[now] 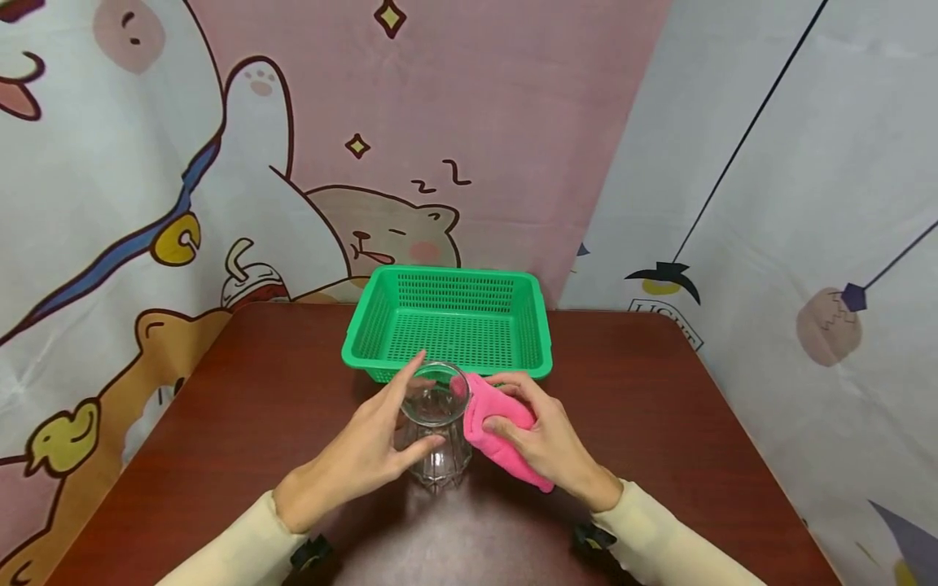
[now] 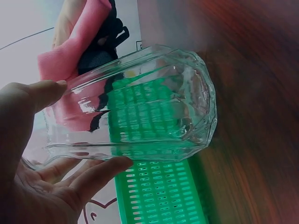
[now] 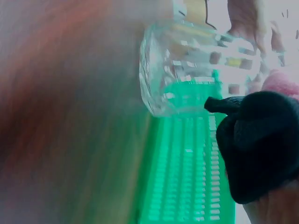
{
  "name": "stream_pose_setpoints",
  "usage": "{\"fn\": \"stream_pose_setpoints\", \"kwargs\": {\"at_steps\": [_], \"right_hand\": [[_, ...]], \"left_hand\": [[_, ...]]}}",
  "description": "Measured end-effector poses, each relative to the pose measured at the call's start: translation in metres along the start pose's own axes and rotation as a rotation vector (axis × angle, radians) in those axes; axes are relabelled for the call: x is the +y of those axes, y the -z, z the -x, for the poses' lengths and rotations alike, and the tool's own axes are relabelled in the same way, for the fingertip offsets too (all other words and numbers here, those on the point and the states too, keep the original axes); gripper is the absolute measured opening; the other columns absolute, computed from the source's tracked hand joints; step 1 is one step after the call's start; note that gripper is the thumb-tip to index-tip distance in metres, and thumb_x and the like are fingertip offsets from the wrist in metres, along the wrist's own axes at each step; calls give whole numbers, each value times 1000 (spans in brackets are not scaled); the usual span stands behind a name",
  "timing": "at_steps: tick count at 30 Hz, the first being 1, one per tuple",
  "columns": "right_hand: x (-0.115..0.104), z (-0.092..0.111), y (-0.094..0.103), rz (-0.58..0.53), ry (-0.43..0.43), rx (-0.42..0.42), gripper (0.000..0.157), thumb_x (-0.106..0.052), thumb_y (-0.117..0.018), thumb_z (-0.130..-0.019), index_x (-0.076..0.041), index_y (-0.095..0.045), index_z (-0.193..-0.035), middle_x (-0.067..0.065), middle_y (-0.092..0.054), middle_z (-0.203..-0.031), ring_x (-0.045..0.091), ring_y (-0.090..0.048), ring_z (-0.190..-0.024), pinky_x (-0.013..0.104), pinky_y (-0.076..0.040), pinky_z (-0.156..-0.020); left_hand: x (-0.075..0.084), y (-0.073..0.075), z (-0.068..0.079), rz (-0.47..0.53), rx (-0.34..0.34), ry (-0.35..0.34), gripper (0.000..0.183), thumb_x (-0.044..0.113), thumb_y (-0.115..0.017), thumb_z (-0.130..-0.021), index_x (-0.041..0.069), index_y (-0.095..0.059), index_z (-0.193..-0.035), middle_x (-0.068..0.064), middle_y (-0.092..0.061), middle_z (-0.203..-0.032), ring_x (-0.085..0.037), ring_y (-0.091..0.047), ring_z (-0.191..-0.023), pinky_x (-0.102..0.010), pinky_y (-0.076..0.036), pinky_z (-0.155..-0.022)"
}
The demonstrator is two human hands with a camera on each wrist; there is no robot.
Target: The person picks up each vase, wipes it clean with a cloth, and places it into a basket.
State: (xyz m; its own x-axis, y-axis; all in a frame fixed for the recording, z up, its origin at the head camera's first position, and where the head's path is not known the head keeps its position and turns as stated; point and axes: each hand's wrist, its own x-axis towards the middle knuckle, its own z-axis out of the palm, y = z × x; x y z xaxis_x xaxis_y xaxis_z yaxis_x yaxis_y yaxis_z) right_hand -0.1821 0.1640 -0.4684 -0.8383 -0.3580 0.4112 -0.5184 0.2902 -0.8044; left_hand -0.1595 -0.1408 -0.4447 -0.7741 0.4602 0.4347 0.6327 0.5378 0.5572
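Note:
A clear glass jar (image 1: 438,464) with a wide rim and faceted sides stands mouth up in front of me in the head view. My left hand (image 1: 359,452) grips it from the left, thumb on the near side and fingers on the far side. In my right hand (image 1: 553,443) is a folded pink cloth (image 1: 506,456), pinched between thumb and fingers and held against the jar's right side at the rim. The left wrist view shows the jar (image 2: 154,107) side-on with the cloth (image 2: 60,60) behind its neck. Whether the jar's base touches the table cannot be told.
A green plastic basket (image 1: 352,358) with slotted walls sits on the brown table (image 1: 645,456), just beyond the jar. Behind the table hangs a cartoon-printed cloth backdrop (image 1: 513,122). Black straps (image 1: 595,535) are at both wrists.

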Motion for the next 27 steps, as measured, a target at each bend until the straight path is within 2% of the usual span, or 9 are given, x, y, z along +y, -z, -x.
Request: {"fn": "stream_pose_setpoints", "kwargs": {"at_steps": [3,7,14,20,27], "right_hand": [[0,0,-8,-30,23,7,55,-14,-94,-100,-24,-71,-149,2,-84,-130,9,-77,-109,27,-66,-86],[1,-1,-15,-13,67,42,54,-11,-95,-97,-22,-73,-146,2,-83,-129,8,-76,-106,26,-65,-84],[8,-1,-20,118,170,51,48,-11,-97,-95,-18,-76,-137,1,-84,-117,7,-72,-92,25,-62,-74],[13,-2,-20,213,243,35,47,-12,-99,-93,-14,-77,-135,2,-83,-122,10,-74,-99,22,-62,-81],[13,-6,-18,291,289,-16,44,-15,-100,-93,-14,-78,-130,1,-83,-120,12,-75,-100,26,-64,-84]], "left_hand": [[0,1,0,2,4,-9,122,22,-98,-98,9,-15,-187,-15,-73,-155,-17,-71,-94,-35,-67,-80],[-1,1,0,0,12,-33,120,21,-98,-99,7,-17,-186,-16,-73,-153,-18,-70,-89,-34,-66,-77],[0,0,-3,15,4,-68,119,18,-97,-99,5,-16,-185,-19,-73,-152,-21,-70,-88,-32,-64,-74],[1,0,-4,28,-3,-65,118,17,-96,-99,5,-16,-185,-21,-72,-152,-23,-72,-89,-33,-66,-75],[0,1,-3,16,-6,-58,119,18,-96,-100,5,-14,-185,-21,-72,-152,-21,-73,-90,-31,-66,-76]]}}
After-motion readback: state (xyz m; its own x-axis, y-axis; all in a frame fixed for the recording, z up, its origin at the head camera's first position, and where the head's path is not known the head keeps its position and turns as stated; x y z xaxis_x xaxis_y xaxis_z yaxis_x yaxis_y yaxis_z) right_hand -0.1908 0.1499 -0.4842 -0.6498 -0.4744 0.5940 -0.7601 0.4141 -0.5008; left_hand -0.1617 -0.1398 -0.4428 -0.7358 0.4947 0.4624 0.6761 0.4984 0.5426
